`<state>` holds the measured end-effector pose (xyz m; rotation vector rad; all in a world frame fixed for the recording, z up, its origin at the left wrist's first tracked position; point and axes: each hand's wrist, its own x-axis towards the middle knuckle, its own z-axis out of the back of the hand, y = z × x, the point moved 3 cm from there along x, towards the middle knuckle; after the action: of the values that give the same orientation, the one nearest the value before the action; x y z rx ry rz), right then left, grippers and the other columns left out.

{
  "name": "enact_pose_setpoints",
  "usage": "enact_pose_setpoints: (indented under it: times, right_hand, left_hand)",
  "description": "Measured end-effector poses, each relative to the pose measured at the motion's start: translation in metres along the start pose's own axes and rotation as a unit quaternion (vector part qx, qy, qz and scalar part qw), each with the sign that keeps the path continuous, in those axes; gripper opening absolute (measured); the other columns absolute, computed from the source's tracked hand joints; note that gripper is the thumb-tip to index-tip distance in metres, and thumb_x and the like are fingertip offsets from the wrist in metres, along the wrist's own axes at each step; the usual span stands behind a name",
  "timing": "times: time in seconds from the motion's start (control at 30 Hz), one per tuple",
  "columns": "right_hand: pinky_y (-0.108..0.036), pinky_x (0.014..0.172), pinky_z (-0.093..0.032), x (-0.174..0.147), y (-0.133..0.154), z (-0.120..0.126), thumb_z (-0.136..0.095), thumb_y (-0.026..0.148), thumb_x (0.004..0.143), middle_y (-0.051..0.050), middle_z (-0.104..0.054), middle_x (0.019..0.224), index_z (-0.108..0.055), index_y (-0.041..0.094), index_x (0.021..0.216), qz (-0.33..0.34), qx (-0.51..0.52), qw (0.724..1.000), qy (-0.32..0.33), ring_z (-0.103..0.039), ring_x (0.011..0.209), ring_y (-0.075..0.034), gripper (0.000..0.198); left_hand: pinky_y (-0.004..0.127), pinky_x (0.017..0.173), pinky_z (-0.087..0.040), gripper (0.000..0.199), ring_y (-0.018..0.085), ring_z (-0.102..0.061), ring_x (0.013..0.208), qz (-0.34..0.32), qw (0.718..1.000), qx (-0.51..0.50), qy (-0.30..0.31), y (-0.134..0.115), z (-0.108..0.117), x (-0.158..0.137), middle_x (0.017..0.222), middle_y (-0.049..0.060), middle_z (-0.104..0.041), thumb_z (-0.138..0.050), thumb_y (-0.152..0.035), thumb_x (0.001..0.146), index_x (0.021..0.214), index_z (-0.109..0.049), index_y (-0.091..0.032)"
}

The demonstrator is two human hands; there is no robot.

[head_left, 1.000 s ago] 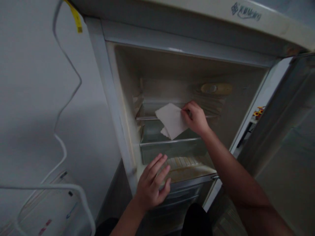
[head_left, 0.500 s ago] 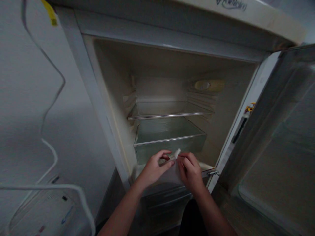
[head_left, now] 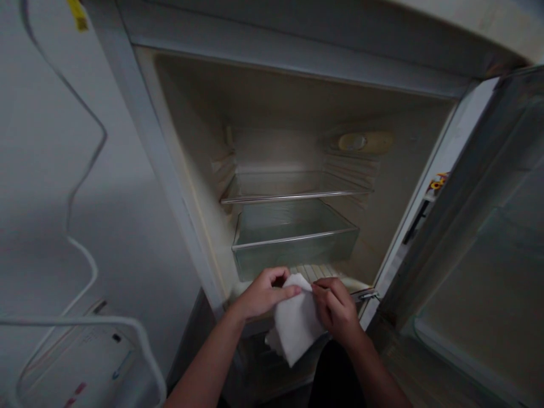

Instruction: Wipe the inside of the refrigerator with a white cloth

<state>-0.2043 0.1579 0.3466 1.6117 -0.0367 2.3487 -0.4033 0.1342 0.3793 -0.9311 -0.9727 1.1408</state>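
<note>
A white cloth or paper towel (head_left: 297, 323) hangs partly unfolded between my two hands, in front of the open fridge (head_left: 187, 215). My left hand (head_left: 266, 294) pinches its upper left edge between thumb and fingers. At the upper right edge, the fingertips of my right hand (head_left: 335, 303) are closed on it. Whether it is fabric or paper I cannot make out. Just behind the hands is a clear drawer (head_left: 293, 249) inside the fridge, with a glass shelf (head_left: 293, 196) above it.
The fridge door (head_left: 467, 238) stands open on the right. A yellowish lamp cover (head_left: 365, 141) is on the inner right wall. At the left, a pale cable (head_left: 85, 175) hangs along the wall, and a white tube (head_left: 106, 322) crosses in front of a marked white board (head_left: 85, 357).
The white cloth or paper towel was bunched small at my fingertips and now hangs down, spread wider. My hands have moved slightly lower. The view has shifted a little.
</note>
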Motion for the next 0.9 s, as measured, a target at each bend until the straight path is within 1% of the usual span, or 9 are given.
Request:
enact_pose_setpoints:
  times: [0.13,0.23,0.4,0.47,0.53,0.67,0.73,0.8,0.9]
  right_hand:
    - [-0.036,0.077,-0.059,-0.014,-0.003,-0.003,-0.057,0.002,0.093,-0.011,-0.066,0.107,-0.063,0.026,0.128,-0.055,0.006,0.998,-0.017,-0.066,0.096,-0.022,0.043]
    - [-0.035,0.079,-0.059,-0.018,-0.001,-0.002,-0.056,0.002,0.093,-0.010,-0.066,0.106,-0.064,0.026,0.124,-0.083,0.011,0.996,-0.039,-0.066,0.098,-0.022,0.040]
    - [-0.035,0.078,-0.059,-0.022,-0.001,-0.001,-0.057,0.004,0.094,-0.008,-0.066,0.103,-0.065,0.025,0.118,-0.109,0.003,0.993,-0.051,-0.067,0.094,-0.021,0.033]
    - [-0.034,0.076,-0.059,-0.024,-0.001,-0.001,-0.056,0.005,0.094,-0.008,-0.066,0.101,-0.065,0.025,0.116,-0.119,0.009,0.991,-0.053,-0.068,0.092,-0.021,0.031]
    - [-0.035,0.076,-0.059,-0.026,-0.002,-0.001,-0.057,0.006,0.094,-0.008,-0.066,0.101,-0.065,0.025,0.115,-0.125,0.013,0.991,-0.051,-0.068,0.092,-0.021,0.029]
    - [-0.038,0.072,-0.055,-0.031,0.001,-0.001,-0.062,0.012,0.092,-0.007,-0.066,0.093,-0.065,0.025,0.105,-0.136,-0.017,0.987,-0.083,-0.066,0.083,-0.023,0.018]
    - [-0.034,0.065,-0.052,-0.033,0.003,-0.006,-0.061,0.017,0.094,-0.003,-0.064,0.082,-0.063,0.025,0.097,-0.176,0.030,0.982,-0.068,-0.063,0.072,-0.020,0.009]
    - [-0.031,0.061,-0.053,-0.037,0.004,-0.016,-0.058,0.021,0.097,-0.001,-0.065,0.078,-0.062,0.026,0.094,-0.234,0.134,0.963,-0.017,-0.064,0.069,-0.019,0.007]
    - [-0.031,0.068,-0.060,-0.041,0.006,-0.032,-0.052,0.030,0.102,-0.001,-0.071,0.087,-0.066,0.029,0.105,-0.275,0.241,0.931,0.020,-0.072,0.081,-0.020,0.014]
  left_hand:
    - [0.026,0.071,-0.039,0.034,0.014,-0.049,0.077,-0.031,0.998,0.051,-0.023,-0.007,-0.006,-0.006,0.075,-0.003,-0.052,-0.075,-0.045,0.079,0.074,-0.054,-0.019]
    - [0.026,0.075,-0.042,0.027,0.015,-0.053,0.082,-0.038,0.997,0.060,-0.030,-0.013,-0.010,-0.012,0.082,-0.002,-0.058,-0.075,-0.040,0.080,0.081,-0.058,-0.019]
    - [0.027,0.074,-0.042,0.025,0.014,-0.055,0.076,-0.035,0.989,0.135,0.047,-0.017,-0.018,-0.020,0.077,-0.002,-0.059,-0.077,-0.039,0.082,0.075,-0.062,-0.019]
    - [0.029,0.079,-0.044,0.024,0.017,-0.059,0.084,-0.054,0.982,0.169,0.056,-0.015,-0.022,-0.020,0.085,0.000,-0.063,-0.078,-0.040,0.080,0.076,-0.065,-0.020]
    - [0.032,0.087,-0.047,0.021,0.020,-0.062,0.093,-0.082,0.982,0.165,0.038,-0.012,-0.025,-0.018,0.096,0.003,-0.066,-0.076,-0.039,0.082,0.080,-0.066,-0.020]
    - [0.039,0.105,-0.046,0.020,0.026,-0.062,0.121,-0.102,0.993,0.055,-0.016,-0.006,-0.031,-0.012,0.126,0.012,-0.070,-0.063,-0.037,0.091,0.082,-0.057,-0.021]
    - [0.044,0.114,-0.041,0.020,0.030,-0.052,0.140,-0.101,0.995,0.016,-0.017,-0.007,-0.033,-0.013,0.145,0.014,-0.062,-0.060,-0.039,0.094,0.085,-0.056,-0.021]
    - [0.047,0.118,-0.037,0.017,0.030,-0.045,0.148,-0.106,0.994,0.006,0.006,-0.012,-0.035,-0.016,0.153,0.014,-0.056,-0.058,-0.039,0.096,0.090,-0.056,-0.022]
    - [0.048,0.119,-0.038,0.008,0.029,-0.045,0.148,-0.130,0.989,0.026,0.061,-0.023,-0.039,-0.025,0.158,0.013,-0.051,-0.057,-0.029,0.094,0.089,-0.054,-0.023]
